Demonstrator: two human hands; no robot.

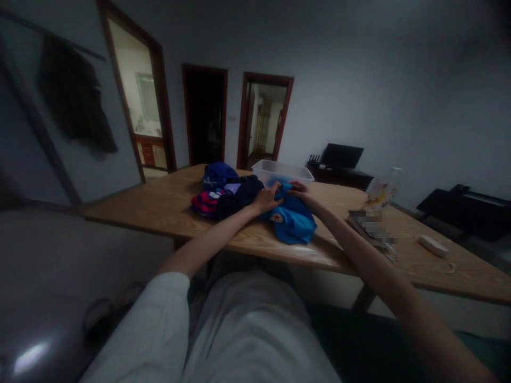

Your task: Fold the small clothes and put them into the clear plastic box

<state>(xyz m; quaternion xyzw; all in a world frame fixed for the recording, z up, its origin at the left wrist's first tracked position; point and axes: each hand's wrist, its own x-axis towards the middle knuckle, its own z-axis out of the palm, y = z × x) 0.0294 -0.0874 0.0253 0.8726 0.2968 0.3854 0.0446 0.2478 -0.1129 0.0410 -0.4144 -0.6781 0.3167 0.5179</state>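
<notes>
On the table [159,203], blue garment [295,223] in left hand [268,199] and right hand [300,190].

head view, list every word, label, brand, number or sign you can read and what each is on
No words, brands or numbers can be read.
Held blue cloth: round patch with red star, no legible lettering.
Dark blue bundle: pale mark, too blurred to read.
Flat item on the table: pixelated, unreadable.
</notes>
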